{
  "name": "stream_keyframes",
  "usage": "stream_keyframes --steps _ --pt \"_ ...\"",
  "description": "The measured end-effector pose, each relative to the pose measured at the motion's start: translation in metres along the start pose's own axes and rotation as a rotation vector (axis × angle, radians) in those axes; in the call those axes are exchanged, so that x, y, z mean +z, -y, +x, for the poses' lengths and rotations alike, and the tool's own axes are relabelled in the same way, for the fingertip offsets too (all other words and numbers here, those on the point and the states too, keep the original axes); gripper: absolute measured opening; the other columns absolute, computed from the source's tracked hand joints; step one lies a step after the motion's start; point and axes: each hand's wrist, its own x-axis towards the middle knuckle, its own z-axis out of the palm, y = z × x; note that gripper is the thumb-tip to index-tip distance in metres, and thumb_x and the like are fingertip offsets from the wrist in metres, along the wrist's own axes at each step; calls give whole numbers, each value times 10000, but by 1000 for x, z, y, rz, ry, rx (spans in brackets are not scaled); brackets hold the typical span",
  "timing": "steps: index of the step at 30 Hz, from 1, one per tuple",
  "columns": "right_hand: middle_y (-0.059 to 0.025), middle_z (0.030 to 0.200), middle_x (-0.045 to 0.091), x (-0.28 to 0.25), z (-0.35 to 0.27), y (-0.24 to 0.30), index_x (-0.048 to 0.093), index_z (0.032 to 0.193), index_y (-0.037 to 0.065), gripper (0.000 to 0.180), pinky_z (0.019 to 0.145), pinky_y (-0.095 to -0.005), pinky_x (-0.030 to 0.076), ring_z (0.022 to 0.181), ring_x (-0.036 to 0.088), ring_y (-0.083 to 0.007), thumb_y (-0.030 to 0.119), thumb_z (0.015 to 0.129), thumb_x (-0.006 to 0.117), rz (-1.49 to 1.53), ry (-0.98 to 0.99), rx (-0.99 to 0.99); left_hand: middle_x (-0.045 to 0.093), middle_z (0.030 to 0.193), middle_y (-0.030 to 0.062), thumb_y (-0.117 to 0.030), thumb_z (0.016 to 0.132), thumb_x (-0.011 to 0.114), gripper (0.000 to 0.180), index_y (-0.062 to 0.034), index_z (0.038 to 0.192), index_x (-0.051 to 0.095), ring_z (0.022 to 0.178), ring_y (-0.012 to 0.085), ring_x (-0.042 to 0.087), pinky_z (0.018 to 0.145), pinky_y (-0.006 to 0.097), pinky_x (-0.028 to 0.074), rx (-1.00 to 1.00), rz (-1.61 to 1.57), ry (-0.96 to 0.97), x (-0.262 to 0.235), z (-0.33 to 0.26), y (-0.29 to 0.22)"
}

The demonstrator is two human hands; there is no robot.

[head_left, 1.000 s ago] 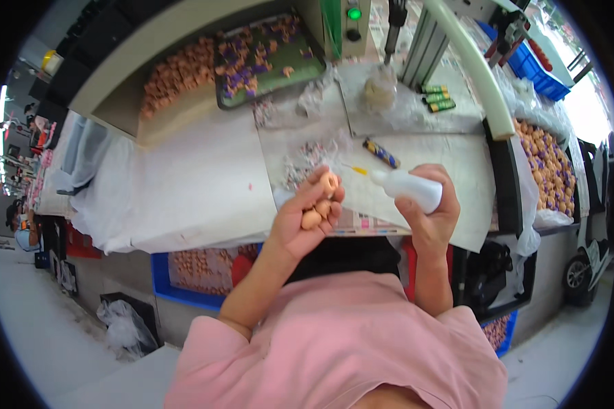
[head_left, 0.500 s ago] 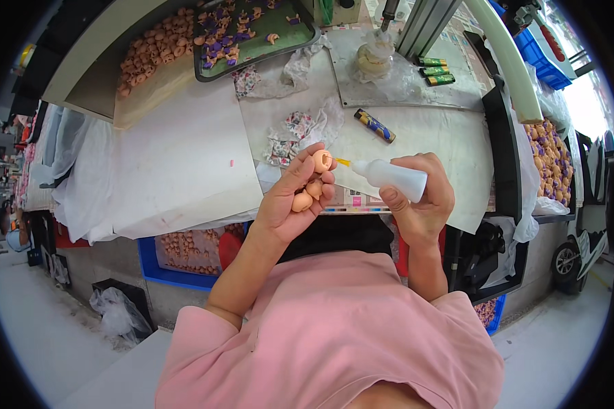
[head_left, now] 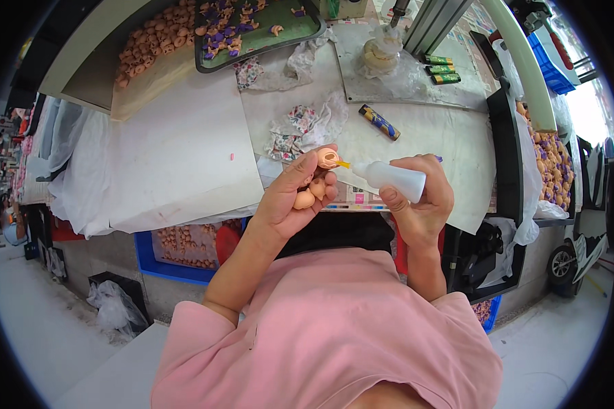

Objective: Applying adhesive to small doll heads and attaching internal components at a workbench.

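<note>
My left hand [head_left: 295, 193] is closed around several small peach-coloured doll heads. One doll head [head_left: 328, 158] is pinched at the fingertips with its hollow opening facing up and right. Other heads [head_left: 304, 199] rest lower, against the palm and curled fingers. My right hand [head_left: 424, 198] grips a white squeeze bottle [head_left: 397, 180], tilted so that it points left. Its yellow nozzle tip [head_left: 343, 164] is at the edge of the pinched head's opening; whether it touches cannot be made out.
A dark green tray [head_left: 280, 46] with small purple-and-peach parts lies at the back, beside a heap of doll heads [head_left: 158, 42]. Crumpled floral cloth [head_left: 290, 133] and a dark printed tube [head_left: 379, 123] lie ahead. A black-rimmed bin [head_left: 501, 153] stands right, a blue crate [head_left: 174, 269] below left.
The pinched head has turned, so its opening shows more and the yellow tip sits close against it. The bottle has hardly moved. The whole view has shifted slightly.
</note>
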Motion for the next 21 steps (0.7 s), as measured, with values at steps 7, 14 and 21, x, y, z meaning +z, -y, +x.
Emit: stream_keyframes --steps 7,14,21 --pt "-75 769 620 2 2 2 643 910 9 326 593 -279 431 689 559 -182 227 734 809 -31 4 -24 563 1065 88 -301 964 532 461 3 1298 442 858 127 567 749 275 517 3 17 -16 -2 0 -1" --pt "-74 771 624 2 1 0 644 908 10 307 598 -282 432 697 561 -187 210 739 805 -31 12 0 604 975 78 -236 941 584 400 11 1249 520 816 124 588 741 271 532 -15 -3 -35 -2 -1 -1" --pt "-69 805 581 -2 0 -5 637 920 -9 342 619 -258 402 711 533 -152 247 756 794 -79 -12 -8 603 1019 69 -207 930 599 372 2 1230 530 867 140 598 749 276 536 4 -22 -23 -3 2 2"
